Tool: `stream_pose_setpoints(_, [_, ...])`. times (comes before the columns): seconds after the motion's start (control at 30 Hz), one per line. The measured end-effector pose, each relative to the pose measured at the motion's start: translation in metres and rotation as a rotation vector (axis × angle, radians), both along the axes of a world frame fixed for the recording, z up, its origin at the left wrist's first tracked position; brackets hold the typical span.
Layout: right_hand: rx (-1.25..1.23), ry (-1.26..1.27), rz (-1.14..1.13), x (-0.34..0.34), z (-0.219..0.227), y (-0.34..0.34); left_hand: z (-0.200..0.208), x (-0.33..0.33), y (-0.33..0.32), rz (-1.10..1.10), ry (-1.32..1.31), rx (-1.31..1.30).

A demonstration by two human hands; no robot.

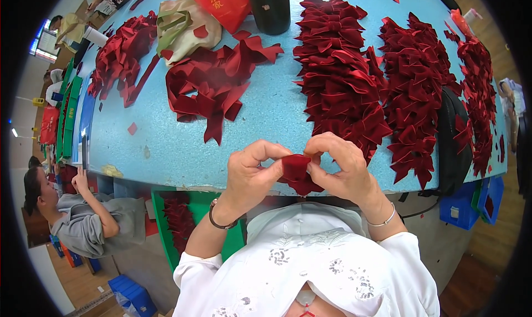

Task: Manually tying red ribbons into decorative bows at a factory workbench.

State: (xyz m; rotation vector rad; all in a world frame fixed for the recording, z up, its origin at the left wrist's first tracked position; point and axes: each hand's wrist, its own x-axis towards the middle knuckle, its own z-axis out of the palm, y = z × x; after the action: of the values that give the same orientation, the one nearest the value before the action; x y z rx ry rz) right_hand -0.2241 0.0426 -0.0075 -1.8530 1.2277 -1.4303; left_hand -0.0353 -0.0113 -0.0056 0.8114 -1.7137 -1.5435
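Between thumbs and fingertips, my left hand [250, 172] and my right hand [344, 170] pinch a small folded piece of dark red velvet ribbon [296, 165], one at each side of it. They hold it at the table's near edge, in front of my body. The lower part of the ribbon hangs in folds below the fingers. Just beyond my right hand lies a thick row of finished-looking red velvet bows [338, 78]. Farther off, past my left hand, a loose heap of red ribbon strips [208, 81] spreads over the blue table [266, 106].
More bow rows [413, 95] lie to the right, beside a black bag [453, 134]. A dark bottle [269, 9], a red bag [219, 4] and a cream cloth bag [188, 29] stand at the back. A green crate [208, 206] sits below the edge; a co-worker [88, 217] sits at left.
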Motion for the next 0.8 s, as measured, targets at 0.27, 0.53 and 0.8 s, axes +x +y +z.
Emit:
stream_pose_setpoints(0.27, [0.061,0.000,0.015,-0.003,-0.003,-0.001,0.000,-0.001,0.001,0.077,0.111,0.077])
stream_pose_setpoints(0.53, [0.311,-0.263,0.053,-0.001,0.007,0.001,0.001,0.001,0.003,0.082,0.217,0.238])
stream_pose_setpoints(0.8, [0.405,-0.354,0.193,-0.002,0.006,0.001,0.005,-0.004,0.000,-0.017,0.098,0.034])
